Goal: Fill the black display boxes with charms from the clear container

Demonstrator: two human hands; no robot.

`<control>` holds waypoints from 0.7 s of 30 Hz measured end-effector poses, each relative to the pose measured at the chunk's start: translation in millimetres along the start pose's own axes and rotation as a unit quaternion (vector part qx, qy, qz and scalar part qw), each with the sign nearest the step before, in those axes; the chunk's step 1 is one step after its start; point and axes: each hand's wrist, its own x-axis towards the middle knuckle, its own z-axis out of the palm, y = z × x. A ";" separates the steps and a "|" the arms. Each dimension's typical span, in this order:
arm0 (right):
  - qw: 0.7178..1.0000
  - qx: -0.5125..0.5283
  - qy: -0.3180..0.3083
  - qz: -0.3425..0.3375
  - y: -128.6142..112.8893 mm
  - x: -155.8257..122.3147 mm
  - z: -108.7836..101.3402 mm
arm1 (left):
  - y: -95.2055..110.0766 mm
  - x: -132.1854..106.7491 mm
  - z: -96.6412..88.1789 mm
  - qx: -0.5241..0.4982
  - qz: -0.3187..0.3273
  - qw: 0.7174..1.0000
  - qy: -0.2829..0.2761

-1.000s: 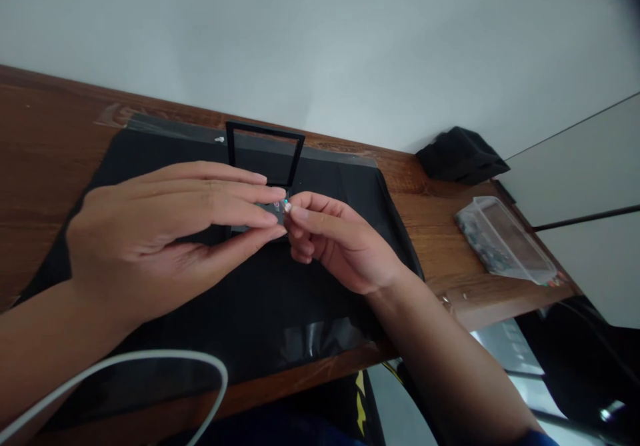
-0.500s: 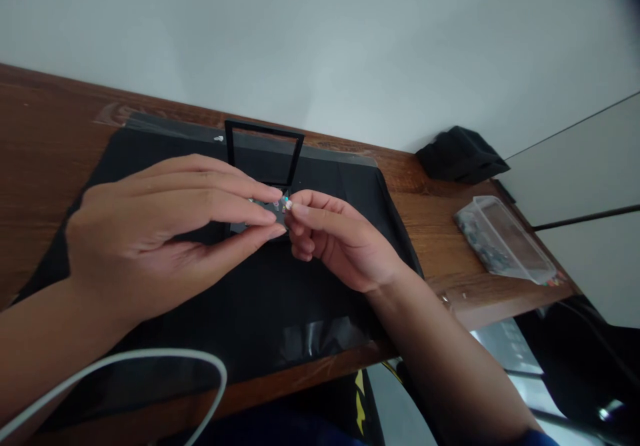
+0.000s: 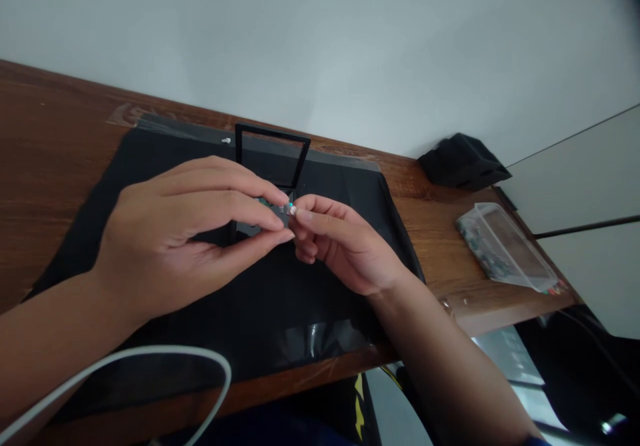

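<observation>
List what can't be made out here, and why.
In the head view:
Small white piece in the right hand: too small to identify.
Below the black frame: mostly hidden by the left hand.
Clear container: contents blurred.
White cable: ends cut off by picture edges.

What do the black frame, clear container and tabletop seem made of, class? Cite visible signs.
Black frame: probably plastic, matte and evenly dark, though painted metal is possible. Clear container: likely glossy plastic, see-through with pale edges. Tabletop: wood or wood-look laminate, satin, with streaky brown grain.
</observation>
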 end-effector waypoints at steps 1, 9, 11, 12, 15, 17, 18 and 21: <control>1.000 0.001 -0.002 0.000 0.0 0.1 -0.2 | 0.0 0.3 -0.4 0.000 0.000 1.000 0.000; 1.000 0.000 0.001 0.001 -1.1 -0.3 0.6 | -3.6 2.3 -1.2 0.006 0.041 0.999 -0.002; 1.000 -0.002 0.003 0.002 -1.2 -0.4 1.0 | -4.0 2.6 -1.1 0.002 0.042 0.999 -0.003; 1.000 -0.003 0.004 0.003 -1.2 -0.4 1.1 | -4.1 2.7 -1.2 0.003 0.042 0.999 -0.004; 1.000 -0.002 0.004 0.002 -0.8 -0.4 1.0 | -4.4 2.5 -1.8 0.012 0.050 0.999 -0.005; 1.000 -0.002 0.004 0.000 -0.6 -0.4 0.7 | -4.5 2.3 -2.3 0.017 0.057 0.998 -0.004; 1.000 -0.001 0.003 -0.001 -0.6 -0.3 0.5 | -4.4 2.2 -2.5 0.018 0.059 0.998 -0.006; 1.000 0.000 0.001 -0.001 -0.6 -0.4 0.2 | -3.4 2.8 -2.5 0.020 0.054 0.998 -0.008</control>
